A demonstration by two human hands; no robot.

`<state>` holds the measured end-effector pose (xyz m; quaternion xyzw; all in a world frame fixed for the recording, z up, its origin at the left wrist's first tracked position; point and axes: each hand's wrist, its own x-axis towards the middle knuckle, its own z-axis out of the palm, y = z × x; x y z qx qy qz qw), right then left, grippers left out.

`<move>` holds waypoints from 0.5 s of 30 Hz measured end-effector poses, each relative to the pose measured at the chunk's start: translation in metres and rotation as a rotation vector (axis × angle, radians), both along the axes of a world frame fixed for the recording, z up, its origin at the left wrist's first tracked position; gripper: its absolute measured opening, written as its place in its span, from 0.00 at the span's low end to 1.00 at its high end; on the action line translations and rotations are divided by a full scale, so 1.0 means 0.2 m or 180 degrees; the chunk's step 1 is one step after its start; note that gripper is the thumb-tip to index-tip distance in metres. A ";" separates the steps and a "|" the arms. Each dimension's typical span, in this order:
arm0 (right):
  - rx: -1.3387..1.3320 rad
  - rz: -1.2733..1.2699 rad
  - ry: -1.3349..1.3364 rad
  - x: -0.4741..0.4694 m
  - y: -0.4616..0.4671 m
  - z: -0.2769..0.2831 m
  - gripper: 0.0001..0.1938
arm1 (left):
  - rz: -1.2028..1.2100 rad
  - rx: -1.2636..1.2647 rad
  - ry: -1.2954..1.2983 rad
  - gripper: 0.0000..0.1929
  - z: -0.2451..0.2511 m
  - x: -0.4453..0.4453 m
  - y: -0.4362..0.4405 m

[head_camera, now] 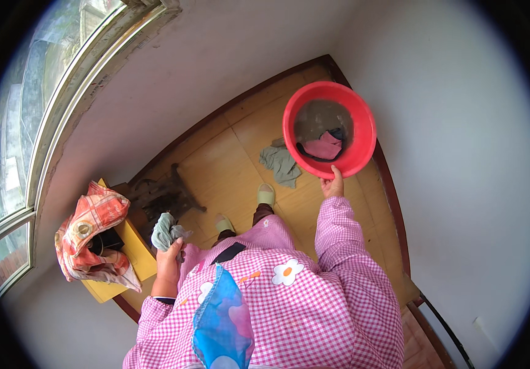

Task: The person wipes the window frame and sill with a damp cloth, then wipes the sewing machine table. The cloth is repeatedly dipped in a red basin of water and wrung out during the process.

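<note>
My right hand (332,183) grips the near rim of a red plastic basin (361,152), its thumb over the edge. Murky water covers the basin's bottom, and a pink cloth with dark trim (324,146) lies in it. In my left hand (170,258) is a bunched grey-green cloth (165,233), held beside the yellow furniture. Another grey-green cloth (283,163) is spread crumpled on the floor, just left of the basin.
On a yellow piece of furniture (138,251) at the left rests an orange checked cloth (101,207). Beside it stands a dark wooden stool or stand (168,193). A window (16,138) is at upper left; walls with dark red skirting (387,193) bound the tiled floor (214,147).
</note>
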<state>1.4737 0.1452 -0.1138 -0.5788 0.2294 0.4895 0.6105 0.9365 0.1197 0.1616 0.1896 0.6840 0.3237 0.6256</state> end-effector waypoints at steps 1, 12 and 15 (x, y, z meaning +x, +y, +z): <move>-0.0065 -0.0002 -0.0064 0.00 0.00 0.01 0.25 | -0.0023 0.0061 -0.0050 0.21 -0.01 0.01 0.01; -0.0373 0.0405 -0.0859 0.07 -0.03 0.00 0.24 | 0.0024 0.0191 -0.0155 0.19 -0.04 0.02 -0.01; -0.0334 0.0363 -0.0787 0.08 -0.01 -0.03 0.21 | -0.0039 0.0168 -0.0209 0.27 -0.07 -0.02 -0.03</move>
